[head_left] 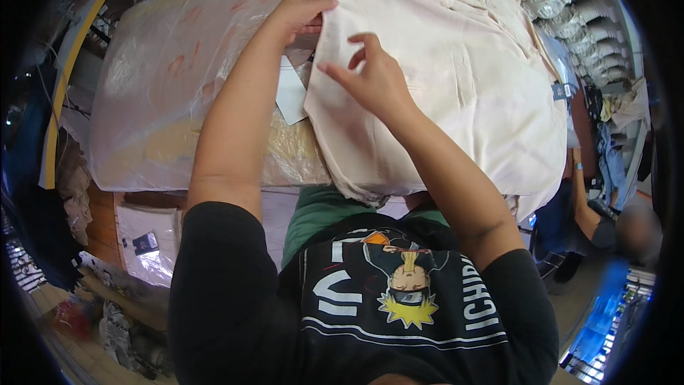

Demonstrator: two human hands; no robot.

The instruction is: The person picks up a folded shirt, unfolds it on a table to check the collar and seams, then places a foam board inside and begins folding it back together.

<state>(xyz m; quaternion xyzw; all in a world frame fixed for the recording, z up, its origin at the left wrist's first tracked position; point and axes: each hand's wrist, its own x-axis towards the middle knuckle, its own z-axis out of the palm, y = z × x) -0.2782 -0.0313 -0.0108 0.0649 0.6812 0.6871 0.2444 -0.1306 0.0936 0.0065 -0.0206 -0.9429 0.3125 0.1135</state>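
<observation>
A pale cream garment [442, 93] lies spread over the right part of the work surface, with bunched folds along its far side. My left hand [301, 18] is closed on its far left edge, thumb on top and fingers underneath. Over the garment's left part is my right hand [376, 77], open, thumb and fingers apart with nothing between them. I cannot tell whether its fingertips touch the fabric. A white card [291, 93] sticks out beside the garment's left edge, below my left hand. At the garment's right side shows a small dark label [562, 91].
Clear plastic sheeting [164, 78] covers the left part of the surface. Stacked, plastic-wrapped pale items [570, 18] line the far right. A bagged garment [149, 232] lies lower at the left. At the right, a person's arm [583, 199] reaches near the table's edge.
</observation>
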